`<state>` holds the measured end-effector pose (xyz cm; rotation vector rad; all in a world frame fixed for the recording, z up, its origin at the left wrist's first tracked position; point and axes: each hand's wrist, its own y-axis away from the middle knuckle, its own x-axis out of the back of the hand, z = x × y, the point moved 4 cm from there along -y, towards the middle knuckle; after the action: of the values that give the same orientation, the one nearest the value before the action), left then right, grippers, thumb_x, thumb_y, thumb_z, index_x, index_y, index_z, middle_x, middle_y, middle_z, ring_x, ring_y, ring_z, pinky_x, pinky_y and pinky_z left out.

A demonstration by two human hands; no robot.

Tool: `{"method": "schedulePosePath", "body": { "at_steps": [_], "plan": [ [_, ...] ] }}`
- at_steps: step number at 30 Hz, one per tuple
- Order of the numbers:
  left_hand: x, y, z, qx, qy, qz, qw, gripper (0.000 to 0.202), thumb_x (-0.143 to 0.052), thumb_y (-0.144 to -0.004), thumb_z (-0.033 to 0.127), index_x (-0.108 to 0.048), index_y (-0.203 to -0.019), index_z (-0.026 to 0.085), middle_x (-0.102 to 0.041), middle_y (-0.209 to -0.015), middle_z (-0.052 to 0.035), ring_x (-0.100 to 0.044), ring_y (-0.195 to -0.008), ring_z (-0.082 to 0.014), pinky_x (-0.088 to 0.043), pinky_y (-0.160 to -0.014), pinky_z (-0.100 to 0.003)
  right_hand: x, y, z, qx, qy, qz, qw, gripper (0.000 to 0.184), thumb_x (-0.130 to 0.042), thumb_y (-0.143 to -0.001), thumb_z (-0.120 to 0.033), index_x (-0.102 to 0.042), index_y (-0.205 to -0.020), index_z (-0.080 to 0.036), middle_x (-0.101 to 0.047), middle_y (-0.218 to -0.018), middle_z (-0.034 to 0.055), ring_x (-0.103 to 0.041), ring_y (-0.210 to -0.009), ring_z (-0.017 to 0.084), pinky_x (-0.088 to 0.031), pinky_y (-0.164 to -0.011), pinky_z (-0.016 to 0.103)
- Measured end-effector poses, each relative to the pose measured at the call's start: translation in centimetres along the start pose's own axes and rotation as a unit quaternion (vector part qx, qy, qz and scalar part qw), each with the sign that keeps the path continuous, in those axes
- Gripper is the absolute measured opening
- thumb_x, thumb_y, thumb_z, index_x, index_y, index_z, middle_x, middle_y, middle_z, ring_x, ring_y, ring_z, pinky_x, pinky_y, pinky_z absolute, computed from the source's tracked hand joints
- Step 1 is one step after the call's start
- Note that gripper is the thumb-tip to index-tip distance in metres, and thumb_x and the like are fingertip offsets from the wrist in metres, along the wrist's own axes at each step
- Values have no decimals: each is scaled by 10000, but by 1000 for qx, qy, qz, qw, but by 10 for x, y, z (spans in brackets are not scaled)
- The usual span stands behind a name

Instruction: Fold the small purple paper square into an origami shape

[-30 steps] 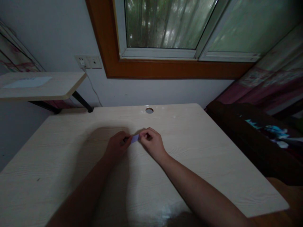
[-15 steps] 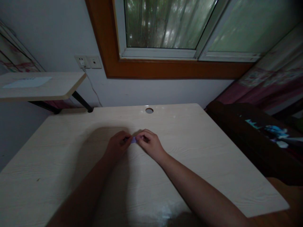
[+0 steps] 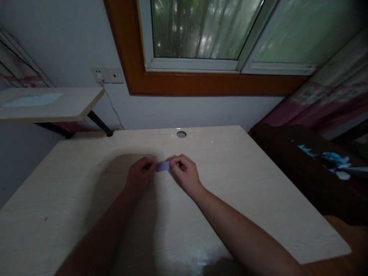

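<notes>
Between my two hands a small flat purple strip (image 3: 163,166) is stretched out, perhaps paper; its material is too small to make out. My left hand (image 3: 140,173) is closed in a pinch at the strip's left end. At the right end, the thumb and fingers of my right hand (image 3: 186,172) are pinched on it. The fingers cover both ends of the strip. Both hands are low over the pale wood-grain desk (image 3: 230,184), past its middle toward the back edge.
A raised shelf (image 3: 80,105) on black legs, with a sheet of paper (image 3: 33,100) on it, stands at the left. A round hole (image 3: 181,134) is near the back edge. A cable (image 3: 113,109) hangs from the wall socket (image 3: 99,75). Dark furniture (image 3: 287,161) stands to the right.
My hands have moved apart, the left one leftward and the right one rightward. More of the purple strip shows between them.
</notes>
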<state>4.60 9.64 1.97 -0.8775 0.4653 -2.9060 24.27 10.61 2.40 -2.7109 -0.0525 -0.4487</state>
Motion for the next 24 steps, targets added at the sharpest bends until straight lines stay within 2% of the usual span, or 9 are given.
{"method": "schedulePosePath", "body": {
  "at_steps": [4, 7, 9, 12, 15, 17, 20, 24],
  "plan": [
    [5, -2, -11, 68, 28, 43, 996, 173, -588, -865, 306, -668, -779, 179, -695, -764, -18, -637, -708, -150, -501, -668, -257, 3, 0, 11, -42, -16, 41, 998, 111, -601, -853, -250, -684, -797, -202, -615, -760, 13, -541, -694, 156, -411, -645, 269],
    [7, -1, -11, 76, 40, 63, 994, 190, -576, -887, 327, -658, -807, 175, -683, -781, -22, -641, -736, -154, -517, -686, -266, 2, 0, 13, -49, -25, 39, 998, 115, -600, -854, -260, -679, -795, -200, -602, -749, 9, -537, -694, 155, -409, -647, 266],
    [6, 0, -7, 49, 44, 63, 996, 176, -579, -899, 339, -657, -885, 183, -680, -856, -30, -648, -798, -161, -535, -715, -275, 0, 0, 12, -41, -21, 22, 999, 122, -602, -858, -265, -682, -793, -201, -585, -733, 5, -525, -684, 149, -403, -642, 263],
    [0, 1, 3, -42, 30, 26, 998, 181, -588, -906, 310, -652, -1045, 213, -646, -1032, -56, -639, -900, -168, -558, -759, -291, -2, 0, 9, -30, -18, 1, 999, 136, -605, -864, -276, -691, -793, -199, -580, -728, 4, -517, -677, 143, -398, -634, 259],
    [-9, 3, 11, -145, -22, -20, 989, 274, -642, -883, 299, -631, -1149, 232, -605, -1141, -85, -606, -1012, -203, -556, -859, -352, -3, 1, 9, -43, -41, -11, 998, 142, -608, -864, -291, -692, -812, -190, -594, -720, 1, -519, -657, 134, -403, -623, 251],
    [-13, 5, 13, -186, -60, -34, 980, 363, -690, -852, 306, -603, -1199, 239, -592, -1164, -91, -577, -1086, -234, -529, -940, -409, -5, 2, 10, -60, -68, -21, 996, 149, -615, -859, -307, -690, -828, -182, -598, -696, -7, -515, -628, 126, -403, -607, 242],
    [-16, 6, 14, -204, -83, -37, 975, 421, -714, -836, 293, -576, -1230, 241, -579, -1161, -86, -565, -1105, -242, -508, -980, -436, -7, 3, 12, -76, -92, -32, 992, 176, -628, -850, -337, -690, -838, -172, -582, -655, -20, -498, -593, 115, -391, -578, 230],
    [-16, 6, 10, -194, -77, -52, 977, 355, -665, -876, 282, -576, -1218, 244, -577, -1147, -79, -574, -1082, -227, -515, -967, -419, -8, 4, 12, -76, -93, -30, 992, 186, -630, -848, -344, -694, -842, -170, -567, -646, -24, -481, -582, 109, -379, -566, 226]
  ]
}}
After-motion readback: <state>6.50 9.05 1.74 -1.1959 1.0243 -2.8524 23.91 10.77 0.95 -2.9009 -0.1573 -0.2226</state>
